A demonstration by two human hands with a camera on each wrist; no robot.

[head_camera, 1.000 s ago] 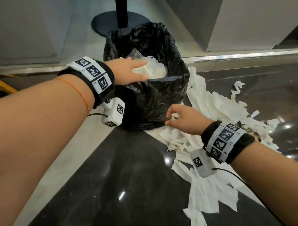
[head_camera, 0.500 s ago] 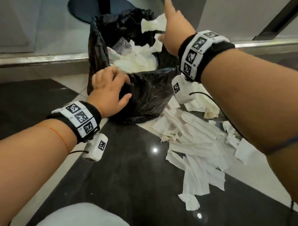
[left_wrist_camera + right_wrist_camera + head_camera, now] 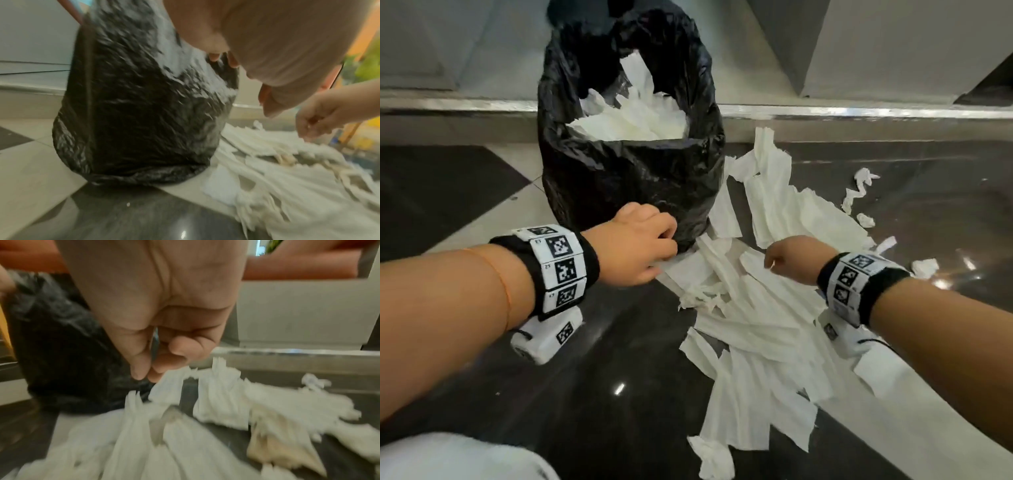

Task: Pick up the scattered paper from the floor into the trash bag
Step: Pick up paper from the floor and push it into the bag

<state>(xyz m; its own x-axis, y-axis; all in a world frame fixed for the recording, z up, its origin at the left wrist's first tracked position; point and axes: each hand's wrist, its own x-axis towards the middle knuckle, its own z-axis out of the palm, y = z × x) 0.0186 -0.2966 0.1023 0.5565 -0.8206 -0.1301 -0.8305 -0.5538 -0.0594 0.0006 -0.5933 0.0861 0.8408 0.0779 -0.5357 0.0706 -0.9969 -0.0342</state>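
The black trash bag point(image 3: 626, 181) stands on the floor with its mouth open, and white paper point(image 3: 633, 120) is heaped inside. Torn white paper strips point(image 3: 756, 325) lie scattered to its right and in front. My left hand point(image 3: 640, 243) is at the bag's lower right side, fingers curled loosely. Its fingertips point(image 3: 233, 62) touch the plastic and the thumb is clear of it. My right hand point(image 3: 787, 260) hovers just over the paper pile point(image 3: 216, 402). Its fingers and thumb point(image 3: 148, 369) are bunched together, and I see nothing between them.
A metal floor strip point(image 3: 859, 111) runs along the wall behind the bag. Small crumpled scraps point(image 3: 864, 178) lie farther right on the dark glossy tile. A light tile band passes under the bag. Something white point(image 3: 458, 459) fills the lower left corner.
My right hand has come down from above the bag's mouth, where it held paper, to just above the floor pile. My left hand has slid from the bag's front down to its base.
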